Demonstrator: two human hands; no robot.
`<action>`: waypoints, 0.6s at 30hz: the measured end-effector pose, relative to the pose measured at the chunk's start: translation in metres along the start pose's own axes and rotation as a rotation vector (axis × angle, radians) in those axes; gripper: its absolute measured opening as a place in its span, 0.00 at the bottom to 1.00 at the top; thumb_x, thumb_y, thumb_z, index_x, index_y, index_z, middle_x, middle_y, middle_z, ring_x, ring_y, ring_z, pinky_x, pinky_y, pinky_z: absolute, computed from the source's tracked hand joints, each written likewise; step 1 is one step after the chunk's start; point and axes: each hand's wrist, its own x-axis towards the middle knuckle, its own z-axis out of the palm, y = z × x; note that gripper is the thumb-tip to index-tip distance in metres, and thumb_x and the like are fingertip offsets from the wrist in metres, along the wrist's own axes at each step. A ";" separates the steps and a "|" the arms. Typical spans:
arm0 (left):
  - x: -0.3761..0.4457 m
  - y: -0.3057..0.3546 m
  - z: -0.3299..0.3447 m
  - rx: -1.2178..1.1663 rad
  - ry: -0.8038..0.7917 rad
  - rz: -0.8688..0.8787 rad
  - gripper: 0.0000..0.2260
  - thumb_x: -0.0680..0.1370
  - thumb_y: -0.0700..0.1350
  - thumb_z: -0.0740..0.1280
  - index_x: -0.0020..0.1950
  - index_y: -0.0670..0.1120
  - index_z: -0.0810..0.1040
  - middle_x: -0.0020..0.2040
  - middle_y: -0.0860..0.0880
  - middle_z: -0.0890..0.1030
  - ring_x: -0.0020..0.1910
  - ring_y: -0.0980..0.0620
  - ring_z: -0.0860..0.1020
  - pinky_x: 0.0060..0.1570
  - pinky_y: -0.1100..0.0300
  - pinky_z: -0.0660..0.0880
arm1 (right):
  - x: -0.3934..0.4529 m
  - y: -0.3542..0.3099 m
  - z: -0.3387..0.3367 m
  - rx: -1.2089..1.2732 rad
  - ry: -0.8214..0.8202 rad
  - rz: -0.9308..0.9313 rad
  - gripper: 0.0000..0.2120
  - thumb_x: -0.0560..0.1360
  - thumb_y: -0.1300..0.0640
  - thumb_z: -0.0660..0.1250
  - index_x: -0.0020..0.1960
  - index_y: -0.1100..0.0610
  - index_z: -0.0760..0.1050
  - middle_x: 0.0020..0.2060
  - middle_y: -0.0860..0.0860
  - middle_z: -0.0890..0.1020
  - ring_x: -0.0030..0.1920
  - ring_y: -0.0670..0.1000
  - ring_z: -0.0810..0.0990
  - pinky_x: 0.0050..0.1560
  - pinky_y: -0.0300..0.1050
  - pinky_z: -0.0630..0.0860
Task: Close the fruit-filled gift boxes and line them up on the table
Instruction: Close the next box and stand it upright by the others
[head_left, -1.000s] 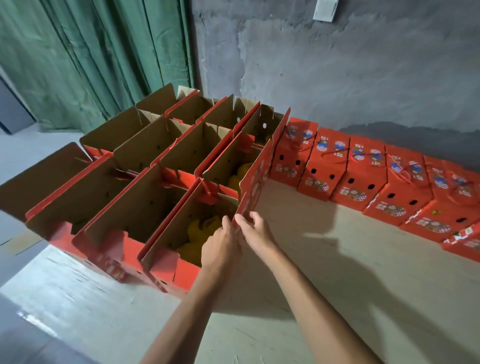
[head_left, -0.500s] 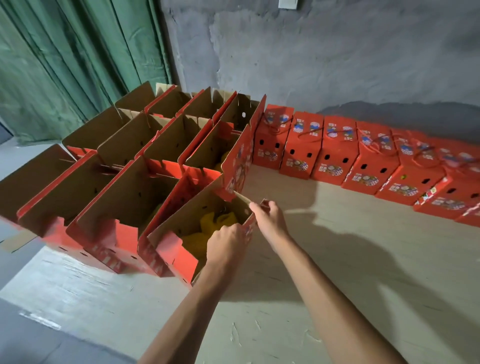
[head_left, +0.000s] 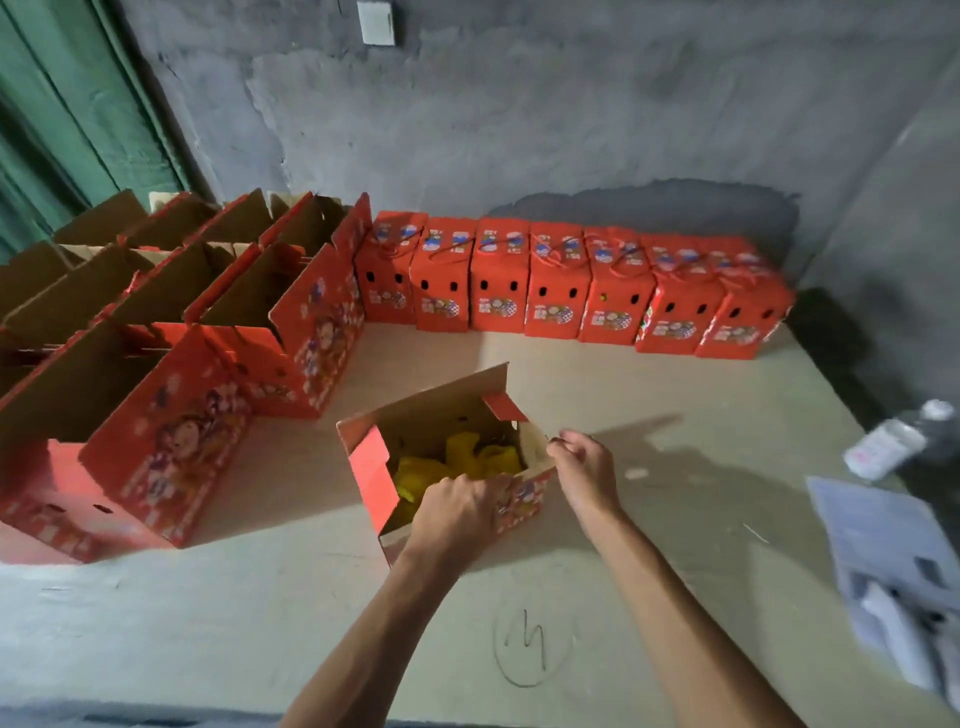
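Note:
An open red gift box (head_left: 371, 475) stands alone in the middle of the table, its flaps up and yellow fruit (head_left: 470, 457) showing inside. My left hand (head_left: 460, 506) grips the box's near wall at the rim. My right hand (head_left: 582, 465) pinches the box's right end flap. A row of several closed red boxes (head_left: 556, 299) lines the back wall. To the left stand several open red boxes (head_left: 171, 364) with their brown flaps raised.
The pale table (head_left: 649, 519) reaches a grey concrete wall at the back and right. A plastic bottle (head_left: 893, 441) and printed papers (head_left: 893, 561) lie at the right edge. A green curtain (head_left: 62, 119) hangs at the far left.
The box I hold has come out of the cluster of open boxes and moved right, into the middle of the table. Both hands stayed on it. The camera view swung right.

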 end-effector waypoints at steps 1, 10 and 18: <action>0.001 0.020 0.006 -0.002 -0.004 0.039 0.19 0.82 0.56 0.65 0.74 0.56 0.74 0.53 0.53 0.85 0.41 0.53 0.82 0.35 0.63 0.67 | -0.003 0.009 -0.024 0.005 0.030 0.011 0.17 0.78 0.60 0.68 0.67 0.62 0.79 0.59 0.55 0.84 0.52 0.49 0.79 0.51 0.38 0.72; 0.031 0.164 0.047 0.031 -0.011 0.286 0.18 0.82 0.43 0.59 0.70 0.55 0.76 0.47 0.48 0.84 0.40 0.42 0.80 0.33 0.56 0.63 | -0.008 0.079 -0.197 0.058 0.244 0.075 0.06 0.78 0.62 0.69 0.51 0.58 0.85 0.35 0.41 0.85 0.35 0.39 0.79 0.33 0.30 0.72; 0.060 0.197 0.060 -0.099 -0.096 0.325 0.18 0.83 0.44 0.59 0.71 0.56 0.75 0.52 0.50 0.84 0.44 0.45 0.80 0.38 0.54 0.75 | 0.020 0.085 -0.251 -0.040 0.197 0.146 0.06 0.77 0.56 0.72 0.49 0.55 0.86 0.43 0.45 0.87 0.45 0.44 0.83 0.41 0.33 0.74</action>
